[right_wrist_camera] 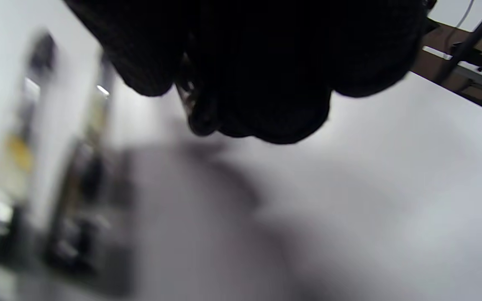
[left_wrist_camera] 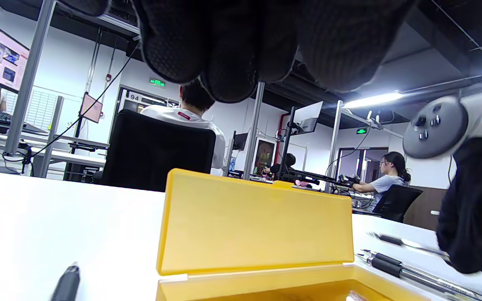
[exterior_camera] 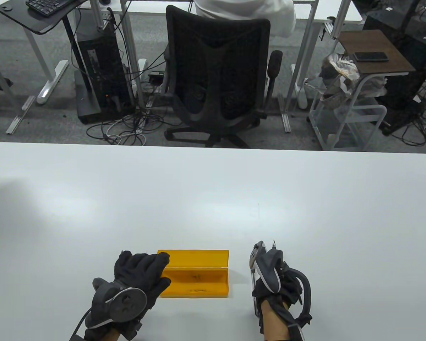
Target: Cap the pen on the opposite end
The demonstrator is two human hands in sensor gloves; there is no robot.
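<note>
Hands, two, both gloved black, tracker strapped on back of each. Left hand (exterior_camera: pixel 142 275) flat, fingers spread, resting on left end of one yellow case (exterior_camera: pixel 198 273), lid up, holding nothing. Right hand (exterior_camera: pixel 277 284) just right of case, fingers curled under; grip hidden in table view, right wrist view too blurred and dark, cannot tell whether closed on anything. Pens seen in left wrist view only: two with black grips lying side by side on white table (exterior_camera: pixel 213 199) right of case, nearer pen (left_wrist_camera: pixel 408 274), second pen (left_wrist_camera: pixel 385 257) just behind, touching or nearly so; third pen (left_wrist_camera: pixel 408 243) a little farther back, its far end running behind right hand's glove, contact cannot be told. One dark pen-like tip (left_wrist_camera: pixel 67 284) on table left of case, cap or pen cannot tell. Something pale inside case at bottom edge, unclear. Beyond table: one black office chair (exterior_camera: pixel 218 74) with seated person in white, one side table with one phone (exterior_camera: pixel 371 56). Readable writing: "94" (left_wrist_camera: pixel 134 97) by door in left wrist view; two green exit signs, text too small
</note>
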